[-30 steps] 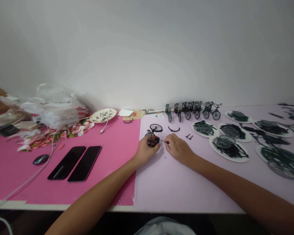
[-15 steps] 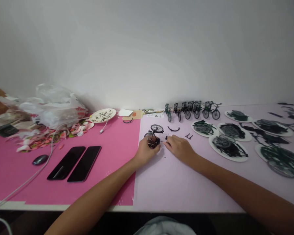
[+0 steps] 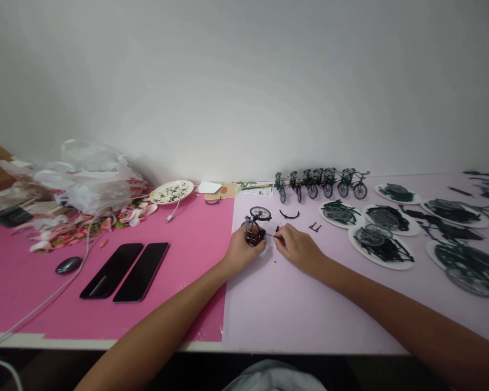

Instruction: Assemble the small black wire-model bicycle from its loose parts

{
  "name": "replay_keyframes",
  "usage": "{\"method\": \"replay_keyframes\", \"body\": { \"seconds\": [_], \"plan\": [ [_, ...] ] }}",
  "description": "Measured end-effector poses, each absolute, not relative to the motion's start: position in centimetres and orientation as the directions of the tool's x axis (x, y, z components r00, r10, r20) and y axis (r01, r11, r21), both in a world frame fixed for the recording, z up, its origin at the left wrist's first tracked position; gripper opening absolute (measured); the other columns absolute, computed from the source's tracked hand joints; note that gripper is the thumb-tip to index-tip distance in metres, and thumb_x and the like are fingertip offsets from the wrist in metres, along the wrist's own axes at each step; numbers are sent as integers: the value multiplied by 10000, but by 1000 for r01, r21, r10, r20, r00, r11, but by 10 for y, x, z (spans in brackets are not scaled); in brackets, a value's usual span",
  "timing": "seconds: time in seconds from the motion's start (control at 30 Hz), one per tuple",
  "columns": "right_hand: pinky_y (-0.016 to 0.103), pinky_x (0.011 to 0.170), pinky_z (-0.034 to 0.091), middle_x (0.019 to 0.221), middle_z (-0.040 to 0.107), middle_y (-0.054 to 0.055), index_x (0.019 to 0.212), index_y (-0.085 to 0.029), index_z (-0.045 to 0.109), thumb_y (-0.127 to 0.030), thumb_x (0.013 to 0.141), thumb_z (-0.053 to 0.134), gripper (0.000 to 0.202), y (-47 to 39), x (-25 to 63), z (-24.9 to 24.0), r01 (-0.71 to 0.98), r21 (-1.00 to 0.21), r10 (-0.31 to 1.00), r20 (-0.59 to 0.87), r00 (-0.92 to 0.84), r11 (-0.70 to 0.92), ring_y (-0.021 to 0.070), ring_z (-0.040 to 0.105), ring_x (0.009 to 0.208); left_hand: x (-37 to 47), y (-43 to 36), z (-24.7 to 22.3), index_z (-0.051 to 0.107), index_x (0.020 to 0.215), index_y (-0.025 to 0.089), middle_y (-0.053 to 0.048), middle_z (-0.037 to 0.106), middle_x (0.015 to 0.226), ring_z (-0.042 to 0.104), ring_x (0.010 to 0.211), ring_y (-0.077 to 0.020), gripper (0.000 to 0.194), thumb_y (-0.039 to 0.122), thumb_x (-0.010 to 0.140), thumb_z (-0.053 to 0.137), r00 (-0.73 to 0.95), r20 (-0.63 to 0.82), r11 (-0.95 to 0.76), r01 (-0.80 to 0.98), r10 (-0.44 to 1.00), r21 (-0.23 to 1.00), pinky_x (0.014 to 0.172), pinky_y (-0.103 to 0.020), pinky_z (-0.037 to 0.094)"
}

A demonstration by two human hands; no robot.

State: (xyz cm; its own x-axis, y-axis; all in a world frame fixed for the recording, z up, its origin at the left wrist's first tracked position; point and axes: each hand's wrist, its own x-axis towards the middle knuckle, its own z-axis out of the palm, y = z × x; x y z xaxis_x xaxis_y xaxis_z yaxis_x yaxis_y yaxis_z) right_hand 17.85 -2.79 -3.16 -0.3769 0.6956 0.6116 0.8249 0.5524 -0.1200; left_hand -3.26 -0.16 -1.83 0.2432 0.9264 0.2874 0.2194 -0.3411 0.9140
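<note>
My left hand (image 3: 243, 251) is closed around a small model bicycle (image 3: 260, 214), whose spoked wheel stands up above the fingers. Part of its dark frame is hidden by the hand. To the right, my right hand (image 3: 296, 244) pinches a thin dark rod-like tool (image 3: 270, 235) that points left at the bicycle. Whether its tip touches the bicycle I cannot tell. A curved black part (image 3: 289, 214) lies behind the right hand, with a small forked black part (image 3: 315, 227) further right. One tiny dark piece (image 3: 275, 262) rests on the lilac surface between the wrists.
Several finished-looking model bicycles (image 3: 328, 183) stand in a row by the wall. White plates (image 3: 399, 265) of bicycle parts cover the right side. Two phones (image 3: 140, 273), a mouse (image 3: 68, 265), a cable, a plate of small bits (image 3: 172, 193) and plastic bags (image 3: 93, 184) occupy the pink left side.
The fingers of my right hand have shifted slightly, and more of the dark rod shows between them and the bicycle. My left hand keeps its hold on the bicycle.
</note>
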Motion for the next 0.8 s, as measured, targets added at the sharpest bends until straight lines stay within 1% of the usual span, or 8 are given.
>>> {"method": "replay_keyframes", "body": {
  "seconds": [0.23, 0.47, 0.6, 0.63, 0.7, 0.8],
  "plan": [
    [305, 576, 374, 868, 653, 60, 926, -225, 545, -267, 1028, 569, 113, -27, 177, -38, 865, -136, 744, 584, -324, 483, 217, 637, 693, -33, -4, -13, 652, 916, 176, 6, 621, 775, 536, 661, -134, 232, 255, 727, 760, 253, 289, -349, 235, 923, 907, 619, -255, 443],
    [309, 549, 327, 787, 638, 60, 859, -223, 564, -326, 1066, 525, 234, -28, 175, -38, 885, -69, 729, 598, -332, 460, 207, 611, 643, -32, -3, -17, 629, 871, 187, 10, 608, 760, 538, 666, -139, 205, 258, 731, 761, 265, 316, -381, 246, 911, 891, 608, -250, 435],
    [314, 551, 329, 740, 628, 57, 829, -223, 561, -333, 1087, 478, 293, -32, 173, -33, 900, -22, 715, 617, -330, 435, 199, 592, 623, -32, -5, -16, 620, 875, 192, 10, 594, 763, 528, 657, -138, 180, 251, 751, 737, 289, 326, -401, 257, 900, 879, 602, -252, 429],
    [312, 556, 338, 739, 626, 56, 825, -224, 555, -325, 1090, 466, 297, -34, 172, -30, 900, -33, 716, 619, -323, 435, 198, 592, 630, -32, -5, -15, 622, 882, 194, 11, 590, 762, 524, 656, -138, 176, 245, 754, 731, 294, 333, -412, 268, 896, 871, 601, -252, 425],
    [305, 574, 369, 775, 635, 54, 859, -226, 550, -307, 1084, 460, 256, -37, 171, -26, 887, -92, 726, 616, -307, 453, 199, 610, 671, -33, -6, -13, 625, 889, 196, 12, 587, 761, 516, 657, -139, 170, 234, 755, 723, 300, 349, -434, 294, 888, 851, 603, -254, 418],
    [297, 616, 433, 898, 659, 55, 985, -228, 542, -292, 1036, 525, 84, -41, 170, -21, 836, -220, 744, 602, -289, 503, 207, 651, 761, -33, -6, -11, 615, 871, 198, 13, 584, 757, 506, 656, -137, 164, 225, 748, 720, 300, 361, -446, 296, 883, 845, 611, -255, 415]
  ]
}}
